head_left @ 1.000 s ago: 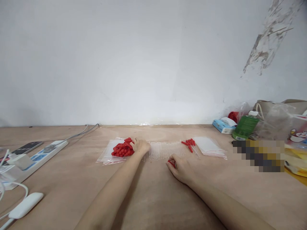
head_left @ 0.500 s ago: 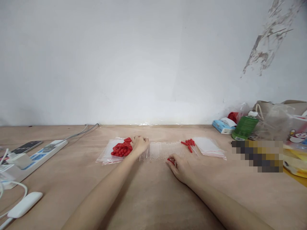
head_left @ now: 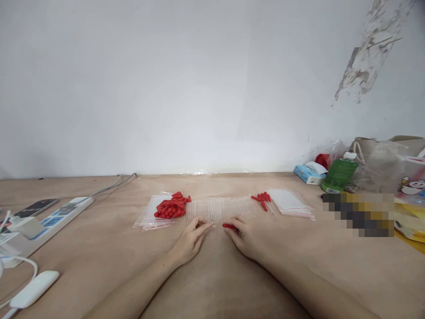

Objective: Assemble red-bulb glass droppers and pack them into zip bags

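Note:
My right hand [head_left: 244, 237] pinches a red rubber dropper bulb [head_left: 229, 226], its end pointing left. Facing it, my left hand [head_left: 191, 239] is closed on a thin clear dropper tube [head_left: 211, 226], mostly hidden by the fingers; a short end sticks out toward the bulb, with a small gap between. Just beyond both hands lies a row of clear tubes [head_left: 229, 207], side by side. A heap of red bulbs [head_left: 169, 208] rests on clear plastic bags [head_left: 149, 215] at the left. Several droppers with red bulbs [head_left: 264, 201] lie at the row's right end.
A stack of white zip bags [head_left: 287, 204] lies on the right. Farther right stand a blue tissue pack [head_left: 308, 175], a green bottle [head_left: 340, 173] and plastic bags. A power strip [head_left: 63, 217] with cables and a phone [head_left: 38, 207] occupy the left side.
My left hand has come back from the tubes beside the bulb heap toward me, with a tube in it. My right hand has shifted slightly left, still holding the bulb.

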The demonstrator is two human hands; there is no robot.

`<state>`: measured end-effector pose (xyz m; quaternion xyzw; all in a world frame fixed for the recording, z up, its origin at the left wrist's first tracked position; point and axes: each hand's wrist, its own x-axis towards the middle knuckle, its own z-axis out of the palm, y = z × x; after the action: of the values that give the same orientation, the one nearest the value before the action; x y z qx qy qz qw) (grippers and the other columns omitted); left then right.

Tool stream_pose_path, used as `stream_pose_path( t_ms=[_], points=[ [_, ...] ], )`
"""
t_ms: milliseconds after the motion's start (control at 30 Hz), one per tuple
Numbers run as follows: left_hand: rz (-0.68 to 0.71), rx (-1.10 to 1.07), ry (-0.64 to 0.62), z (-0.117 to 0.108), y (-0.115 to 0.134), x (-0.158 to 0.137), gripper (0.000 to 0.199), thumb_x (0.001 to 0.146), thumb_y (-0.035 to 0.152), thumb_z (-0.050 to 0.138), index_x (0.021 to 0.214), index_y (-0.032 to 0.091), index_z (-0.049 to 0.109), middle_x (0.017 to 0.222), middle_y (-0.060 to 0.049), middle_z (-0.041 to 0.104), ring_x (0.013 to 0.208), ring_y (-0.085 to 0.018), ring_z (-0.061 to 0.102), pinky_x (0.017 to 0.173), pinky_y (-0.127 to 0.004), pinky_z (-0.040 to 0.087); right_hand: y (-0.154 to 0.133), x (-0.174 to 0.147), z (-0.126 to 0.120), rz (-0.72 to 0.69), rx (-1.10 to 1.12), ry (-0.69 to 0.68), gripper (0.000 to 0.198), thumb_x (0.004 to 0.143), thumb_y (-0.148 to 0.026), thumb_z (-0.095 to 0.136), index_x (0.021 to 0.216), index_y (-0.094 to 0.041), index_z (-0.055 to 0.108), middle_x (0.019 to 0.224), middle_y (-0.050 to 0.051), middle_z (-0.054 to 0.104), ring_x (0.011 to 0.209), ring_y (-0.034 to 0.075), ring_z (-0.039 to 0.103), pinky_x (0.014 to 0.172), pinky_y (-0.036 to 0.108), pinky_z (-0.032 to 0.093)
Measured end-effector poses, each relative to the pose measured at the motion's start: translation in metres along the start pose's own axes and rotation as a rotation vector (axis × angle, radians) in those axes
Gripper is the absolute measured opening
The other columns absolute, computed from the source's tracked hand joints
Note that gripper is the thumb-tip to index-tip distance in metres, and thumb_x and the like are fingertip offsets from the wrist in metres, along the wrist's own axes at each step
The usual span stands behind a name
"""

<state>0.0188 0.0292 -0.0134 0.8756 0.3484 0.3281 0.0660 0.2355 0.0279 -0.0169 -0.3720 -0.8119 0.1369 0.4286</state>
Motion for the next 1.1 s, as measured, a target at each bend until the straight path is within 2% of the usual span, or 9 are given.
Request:
stream_pose_path(
  t_ms=[500,733,867,1100],
  points=[
    [0.024,-0.003,0.032,0.004,-0.001,-0.002,0.03,0.087,0.018,0.038,0.11,0.022,0.056,0.091,-0.005,0.061,0.081,-0.013,0.057,0.071,-0.025,0.049,0.002,-0.001,0.009,-0.052,0.105,-0.041,0.019,0.084,-0.022,0.046,0.097,-0.022,0.06,0.087,0.004,0.059,0.08,0.013,0.055,0.072,0.026,0.046],
    [0.098,-0.009,0.061,0.007,-0.004,-0.001,0.033,0.087,0.015,0.037,0.114,0.023,0.055,0.098,-0.006,0.063,0.087,-0.013,0.06,0.076,-0.026,0.05,0.003,-0.001,0.01,-0.057,0.154,-0.068,0.023,0.085,-0.023,0.044,0.103,-0.024,0.058,0.089,0.003,0.064,0.084,0.014,0.058,0.077,0.028,0.046],
    [0.139,0.004,0.064,0.009,-0.004,-0.001,0.035,0.086,0.012,0.037,0.114,0.022,0.055,0.098,-0.006,0.064,0.088,-0.013,0.06,0.077,-0.026,0.05,0.006,-0.004,0.012,-0.069,0.179,-0.035,0.02,0.086,-0.024,0.043,0.098,-0.022,0.06,0.087,0.003,0.063,0.082,0.013,0.058,0.075,0.027,0.046],
    [0.135,0.054,0.01,0.01,-0.002,-0.003,0.038,0.085,0.011,0.035,0.118,0.022,0.052,0.093,-0.006,0.063,0.084,-0.013,0.059,0.074,-0.026,0.05,0.01,-0.009,0.015,-0.084,0.087,-0.023,0.018,0.085,-0.028,0.045,0.087,-0.02,0.061,0.078,0.003,0.062,0.073,0.013,0.057,0.068,0.025,0.046]
  ],
)
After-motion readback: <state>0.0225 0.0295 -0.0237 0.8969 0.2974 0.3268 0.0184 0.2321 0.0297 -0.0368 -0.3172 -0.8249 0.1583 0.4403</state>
